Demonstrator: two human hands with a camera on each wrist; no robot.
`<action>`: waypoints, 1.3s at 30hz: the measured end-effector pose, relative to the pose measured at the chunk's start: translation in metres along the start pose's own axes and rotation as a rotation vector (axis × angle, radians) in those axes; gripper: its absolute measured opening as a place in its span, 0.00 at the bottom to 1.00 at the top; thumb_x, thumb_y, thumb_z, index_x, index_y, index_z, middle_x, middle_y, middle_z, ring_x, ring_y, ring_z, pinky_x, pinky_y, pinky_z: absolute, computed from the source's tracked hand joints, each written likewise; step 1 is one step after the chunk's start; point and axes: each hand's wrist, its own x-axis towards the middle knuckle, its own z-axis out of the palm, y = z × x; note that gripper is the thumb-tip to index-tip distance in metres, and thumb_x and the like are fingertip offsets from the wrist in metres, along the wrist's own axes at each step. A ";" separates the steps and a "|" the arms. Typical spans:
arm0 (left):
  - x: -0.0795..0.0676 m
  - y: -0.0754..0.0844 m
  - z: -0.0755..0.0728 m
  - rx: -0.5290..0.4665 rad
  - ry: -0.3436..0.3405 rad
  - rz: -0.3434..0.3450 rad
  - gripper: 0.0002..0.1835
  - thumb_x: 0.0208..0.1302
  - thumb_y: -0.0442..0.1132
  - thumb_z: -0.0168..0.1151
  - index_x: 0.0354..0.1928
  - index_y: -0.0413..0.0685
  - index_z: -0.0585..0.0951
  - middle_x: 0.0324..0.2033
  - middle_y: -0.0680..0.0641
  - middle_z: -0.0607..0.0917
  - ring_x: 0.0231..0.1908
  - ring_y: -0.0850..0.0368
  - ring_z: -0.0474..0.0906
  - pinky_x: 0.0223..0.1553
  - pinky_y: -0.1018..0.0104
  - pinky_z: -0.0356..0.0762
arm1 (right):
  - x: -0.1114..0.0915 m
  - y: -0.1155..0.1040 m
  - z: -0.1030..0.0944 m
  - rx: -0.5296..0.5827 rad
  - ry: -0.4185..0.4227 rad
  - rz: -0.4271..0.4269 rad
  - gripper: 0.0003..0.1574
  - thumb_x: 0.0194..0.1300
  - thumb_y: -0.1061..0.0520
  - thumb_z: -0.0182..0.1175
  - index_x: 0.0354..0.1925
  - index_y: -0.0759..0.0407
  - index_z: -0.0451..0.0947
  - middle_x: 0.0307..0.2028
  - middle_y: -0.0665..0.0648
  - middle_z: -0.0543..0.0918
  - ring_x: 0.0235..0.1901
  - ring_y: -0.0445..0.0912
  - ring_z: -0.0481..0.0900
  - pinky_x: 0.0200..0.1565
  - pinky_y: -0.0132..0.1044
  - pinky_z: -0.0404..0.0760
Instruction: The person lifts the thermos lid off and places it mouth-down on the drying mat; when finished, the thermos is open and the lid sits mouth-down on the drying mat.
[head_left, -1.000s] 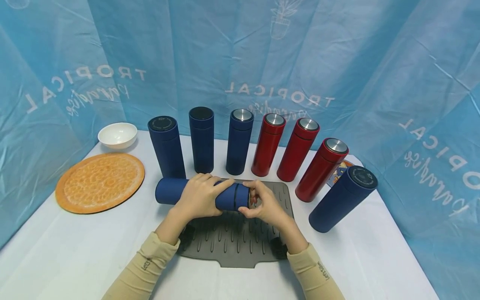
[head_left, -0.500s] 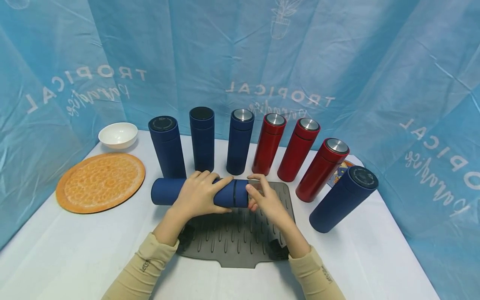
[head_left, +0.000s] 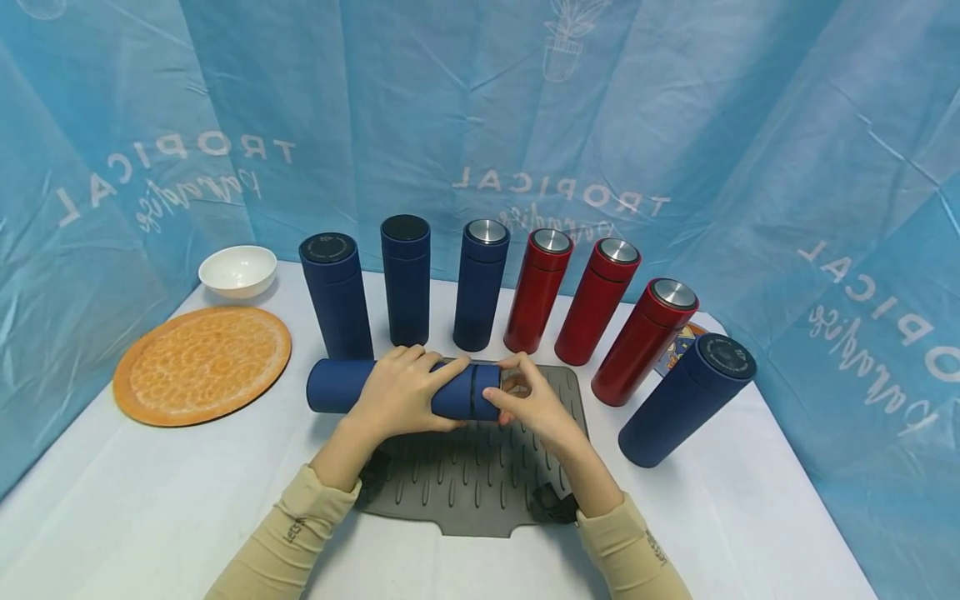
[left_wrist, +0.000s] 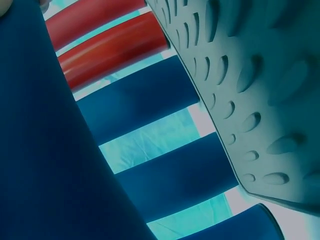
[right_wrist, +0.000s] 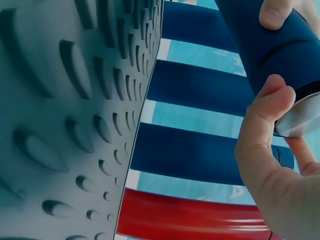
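Two tan sleeves [head_left: 300, 517] are extending from the near side over a white tablecloth [head_left: 712, 517]. Past the cuffs, a grey ridged mat [head_left: 472, 487] is lying with its tabbed edge facing the person. Over it, the left hand [head_left: 401, 396] is gripping the middle of a sideways blue bottle [head_left: 341, 386], while the right hand [head_left: 536, 408] is pinching its silver-capped end between thumb and fingers. Both wrist views are showing a gap between bottle and mat. The base end is jutting beyond the mat's left edge, hiding the foot of an upright blue bottle [head_left: 337, 300]; whether they are touching, I cannot tell. Rightward, a dark-capped bottle [head_left: 675, 408] is standing nearest, a narrow strip of cloth separating it from the mat. Three red bottles [head_left: 596, 304] and two more blue ones [head_left: 406, 283] are continuing the arc, slim gaps dividing them. Leftward, a round orange board [head_left: 202, 365] is lying well apart from the mat, with a white bowl [head_left: 238, 292] sitting just behind. Farthest, a blue curtain [head_left: 450, 100] is hanging.
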 end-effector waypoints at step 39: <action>-0.001 -0.006 -0.001 0.008 0.030 -0.007 0.42 0.31 0.67 0.71 0.53 0.57 0.79 0.33 0.47 0.82 0.33 0.50 0.78 0.36 0.57 0.76 | 0.004 0.004 -0.005 -0.265 -0.003 0.026 0.29 0.71 0.47 0.45 0.65 0.56 0.59 0.32 0.63 0.82 0.30 0.56 0.81 0.33 0.43 0.79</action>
